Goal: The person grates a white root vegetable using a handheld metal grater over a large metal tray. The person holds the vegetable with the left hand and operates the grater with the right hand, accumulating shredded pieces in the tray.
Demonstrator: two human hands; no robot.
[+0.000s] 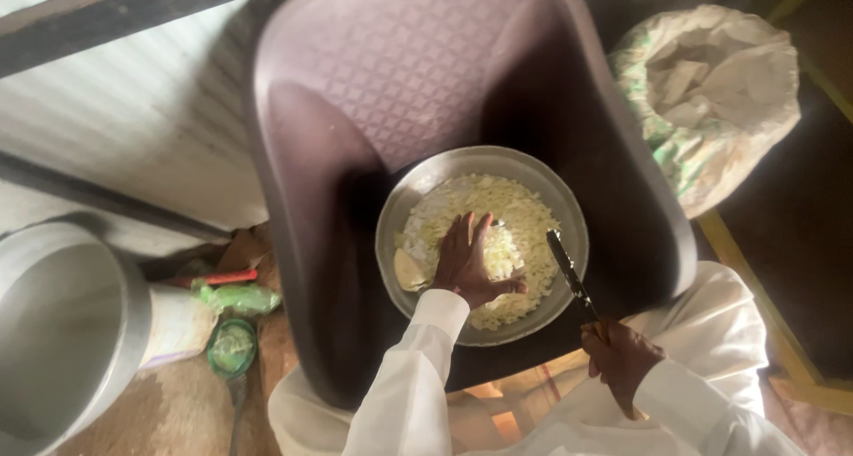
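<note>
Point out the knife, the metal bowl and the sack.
knife [567, 269], head view, middle of the blade over the bowl.
metal bowl [462, 160], head view, bare far rim.
sack [711, 92], head view, folded-down cloth at its open mouth.

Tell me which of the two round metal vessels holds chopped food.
The metal bowl on the plastic chair, under the left hand. The big metal pot on the floor at left shows none.

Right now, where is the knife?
In the head view, the knife is in the right hand, its blade over the right rim of the metal bowl.
</note>
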